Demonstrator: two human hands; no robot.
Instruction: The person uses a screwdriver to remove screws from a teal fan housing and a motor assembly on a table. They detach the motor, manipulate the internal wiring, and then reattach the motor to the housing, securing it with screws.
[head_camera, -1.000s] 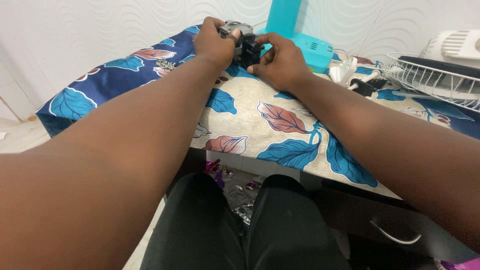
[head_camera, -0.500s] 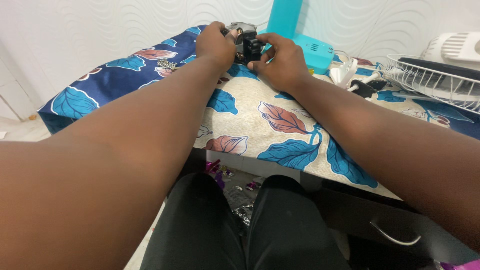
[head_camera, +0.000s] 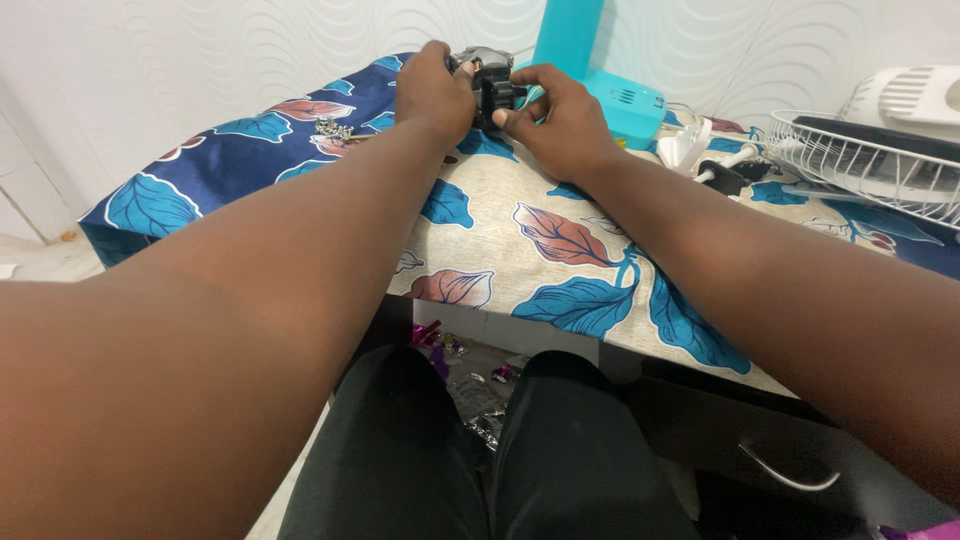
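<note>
Both the left hand (head_camera: 432, 92) and the right hand (head_camera: 560, 120) grip a small black-and-grey motor part (head_camera: 487, 80) at the far edge of the leaf-patterned tablecloth (head_camera: 520, 250). A turquoise fan base (head_camera: 620, 100) stands just behind it, loose screws (head_camera: 330, 128) lie to the left, and a white wire fan guard (head_camera: 860, 165) rests well to the right.

At the far edge of the tabletop (head_camera: 560, 260), the left hand (head_camera: 432, 92) and right hand (head_camera: 560, 120) meet around a small motor part (head_camera: 487, 85). Just behind them stands a fan base (head_camera: 610, 95). A little pile of screws (head_camera: 330, 128) lies to the left of the hands. A wire fan guard (head_camera: 860, 165) rests on the tabletop to the right, with a plug (head_camera: 725, 175) between it and the fan base.
</note>
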